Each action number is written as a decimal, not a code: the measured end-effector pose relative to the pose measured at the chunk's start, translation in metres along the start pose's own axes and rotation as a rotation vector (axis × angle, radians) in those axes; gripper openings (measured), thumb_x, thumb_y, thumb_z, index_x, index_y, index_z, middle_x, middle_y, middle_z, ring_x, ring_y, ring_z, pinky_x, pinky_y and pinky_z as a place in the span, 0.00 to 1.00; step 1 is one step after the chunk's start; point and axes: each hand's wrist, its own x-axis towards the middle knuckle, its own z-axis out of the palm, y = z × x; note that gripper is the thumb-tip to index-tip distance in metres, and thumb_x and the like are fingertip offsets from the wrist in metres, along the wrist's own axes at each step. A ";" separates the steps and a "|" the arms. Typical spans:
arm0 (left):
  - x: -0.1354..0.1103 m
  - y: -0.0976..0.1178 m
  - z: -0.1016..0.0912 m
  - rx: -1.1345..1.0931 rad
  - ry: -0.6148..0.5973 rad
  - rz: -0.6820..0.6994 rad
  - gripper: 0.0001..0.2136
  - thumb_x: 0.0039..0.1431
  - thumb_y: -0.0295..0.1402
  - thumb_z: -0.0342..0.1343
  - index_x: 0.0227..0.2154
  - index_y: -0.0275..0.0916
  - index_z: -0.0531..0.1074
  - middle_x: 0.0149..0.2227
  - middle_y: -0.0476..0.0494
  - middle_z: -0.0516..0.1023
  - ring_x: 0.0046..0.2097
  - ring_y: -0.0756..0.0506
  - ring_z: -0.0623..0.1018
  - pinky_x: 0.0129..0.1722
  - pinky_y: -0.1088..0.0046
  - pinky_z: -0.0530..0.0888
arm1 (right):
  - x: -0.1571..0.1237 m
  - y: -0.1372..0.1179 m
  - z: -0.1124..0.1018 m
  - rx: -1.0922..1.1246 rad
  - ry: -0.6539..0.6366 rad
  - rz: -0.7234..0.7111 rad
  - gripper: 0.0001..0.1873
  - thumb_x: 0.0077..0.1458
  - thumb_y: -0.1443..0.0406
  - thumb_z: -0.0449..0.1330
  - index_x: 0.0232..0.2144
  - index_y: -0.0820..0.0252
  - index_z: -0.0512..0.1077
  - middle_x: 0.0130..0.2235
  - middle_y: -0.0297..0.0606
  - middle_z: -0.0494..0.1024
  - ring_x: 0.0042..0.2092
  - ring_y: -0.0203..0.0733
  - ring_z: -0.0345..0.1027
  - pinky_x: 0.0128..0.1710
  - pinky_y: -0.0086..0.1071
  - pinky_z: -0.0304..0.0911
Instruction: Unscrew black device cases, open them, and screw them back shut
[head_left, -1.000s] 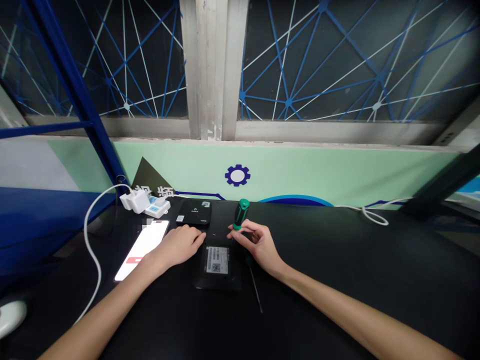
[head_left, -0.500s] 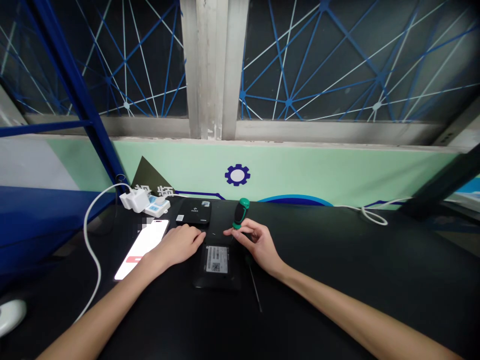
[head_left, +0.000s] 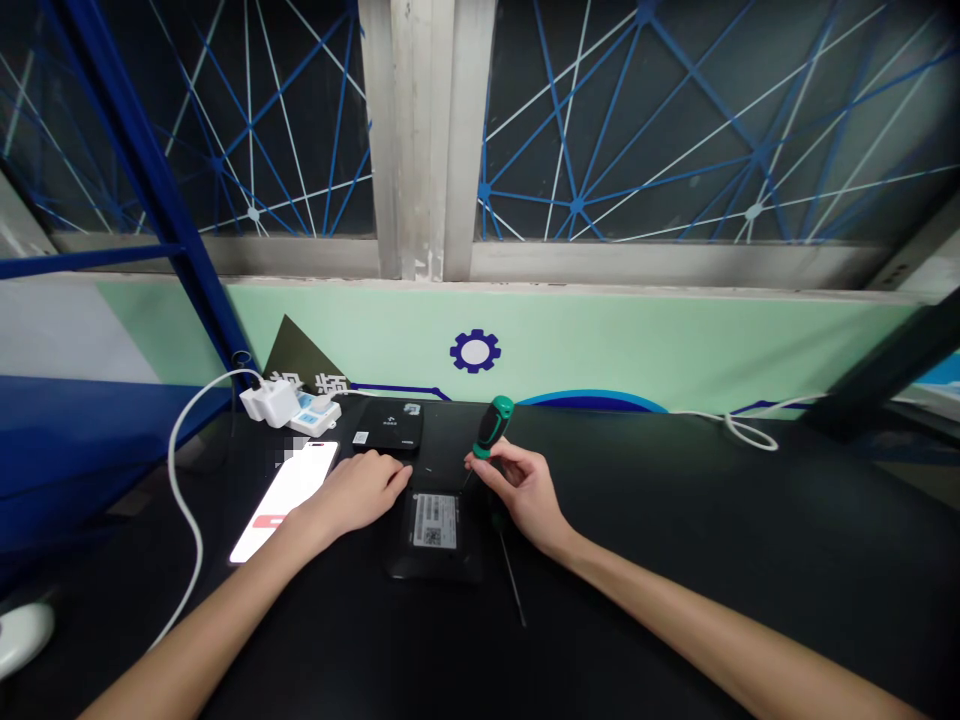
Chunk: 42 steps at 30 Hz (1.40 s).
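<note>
My right hand [head_left: 521, 490] is shut on a green-and-black screwdriver [head_left: 493, 426], holding it by the handle with the tip pointing down towards the table. Below it lies a flat black device [head_left: 435, 560], its underside up and a white barcode label [head_left: 435, 521] showing. My left hand [head_left: 356, 490] rests on the table with its fingertips close to that device's upper left corner. A smartphone [head_left: 283, 502] with a lit screen lies just beside my left wrist. A thin dark screwdriver shaft [head_left: 510, 575] lies on the table, its upper end hidden under my right hand.
A second flat black box [head_left: 388, 425] stands at the back edge, next to a white charger [head_left: 268, 403] on a white power socket [head_left: 315, 413]. A white cable [head_left: 180, 490] curves along the left. A white mouse [head_left: 22, 638] sits bottom left. A green wall rises behind.
My right hand has moved slightly to the right, and the screwdriver handle now leans further right. My left hand and the objects on the table stay in place.
</note>
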 end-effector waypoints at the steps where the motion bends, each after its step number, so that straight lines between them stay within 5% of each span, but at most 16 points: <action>1: 0.000 0.000 0.000 0.000 0.000 -0.001 0.24 0.70 0.44 0.39 0.32 0.41 0.78 0.37 0.39 0.83 0.39 0.36 0.81 0.33 0.67 0.67 | 0.000 -0.001 0.000 0.007 0.013 0.001 0.11 0.54 0.56 0.68 0.28 0.57 0.78 0.33 0.39 0.79 0.38 0.45 0.71 0.43 0.39 0.65; 10: 0.000 -0.001 0.000 -0.003 0.002 0.005 0.24 0.69 0.45 0.38 0.33 0.41 0.78 0.37 0.38 0.82 0.38 0.36 0.81 0.33 0.66 0.68 | 0.000 0.001 0.001 0.052 0.124 0.020 0.13 0.53 0.55 0.68 0.29 0.59 0.78 0.35 0.41 0.81 0.39 0.47 0.74 0.44 0.39 0.68; 18: 0.000 -0.001 0.000 0.012 0.012 0.005 0.23 0.69 0.44 0.38 0.31 0.41 0.77 0.36 0.39 0.82 0.38 0.37 0.81 0.32 0.66 0.66 | -0.001 0.001 0.003 -0.169 0.143 -0.026 0.13 0.56 0.56 0.64 0.31 0.60 0.79 0.36 0.43 0.83 0.41 0.51 0.75 0.48 0.44 0.67; 25: -0.002 0.007 -0.006 0.069 0.084 0.028 0.21 0.69 0.42 0.40 0.22 0.41 0.68 0.24 0.45 0.74 0.27 0.43 0.75 0.26 0.69 0.59 | -0.002 -0.002 0.003 -0.220 0.090 -0.005 0.10 0.57 0.57 0.64 0.33 0.59 0.78 0.36 0.42 0.82 0.41 0.50 0.76 0.47 0.44 0.68; 42: 0.002 0.010 0.001 0.035 0.186 0.126 0.06 0.66 0.37 0.48 0.43 0.46 0.64 0.22 0.55 0.69 0.27 0.45 0.73 0.26 0.73 0.56 | -0.003 -0.005 0.000 -0.062 0.020 0.091 0.18 0.62 0.52 0.58 0.33 0.57 0.81 0.36 0.40 0.79 0.43 0.48 0.72 0.50 0.41 0.64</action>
